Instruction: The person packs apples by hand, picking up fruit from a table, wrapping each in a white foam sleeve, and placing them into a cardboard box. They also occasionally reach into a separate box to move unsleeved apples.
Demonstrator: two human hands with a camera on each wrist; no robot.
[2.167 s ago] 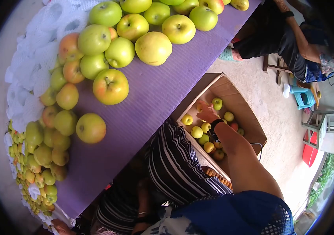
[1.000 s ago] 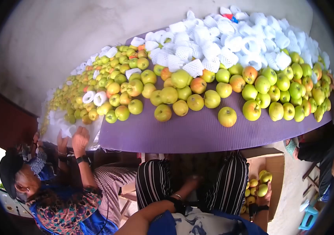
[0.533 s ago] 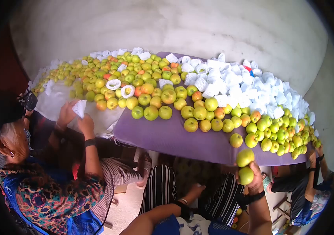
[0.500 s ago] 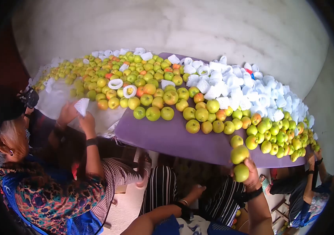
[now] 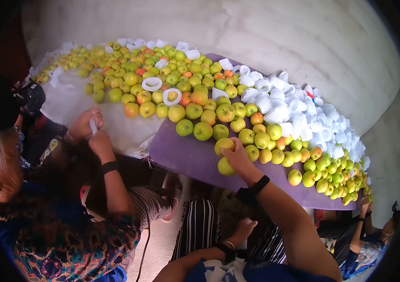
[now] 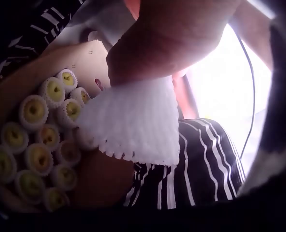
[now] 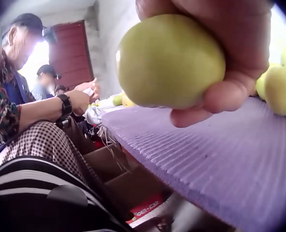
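Observation:
My right hand (image 5: 238,160) grips two green-yellow apples over the purple table edge in the head view, an upper apple (image 5: 223,146) and a lower apple (image 5: 225,166). In the right wrist view, fingers curl round one large green apple (image 7: 171,61); the second cannot be made out there. Low over my lap, my left hand (image 5: 243,230) pinches a white foam net (image 6: 138,121), which hangs flattened below the fingers in the left wrist view. Loose apples (image 5: 203,131) lie on the table just beyond my right hand.
White foam nets (image 5: 303,117) are heaped at the table's back right. Apples in nets (image 6: 35,110) fill a cardboard box (image 6: 75,60) below my left hand. At left, a neighbour's hands (image 5: 92,129) work over the white-covered table part. Another person (image 5: 371,246) sits at far right.
My right hand has come up from the box with two apples and swung left over the purple table. My left hand stays low over the lap. The head view has shifted.

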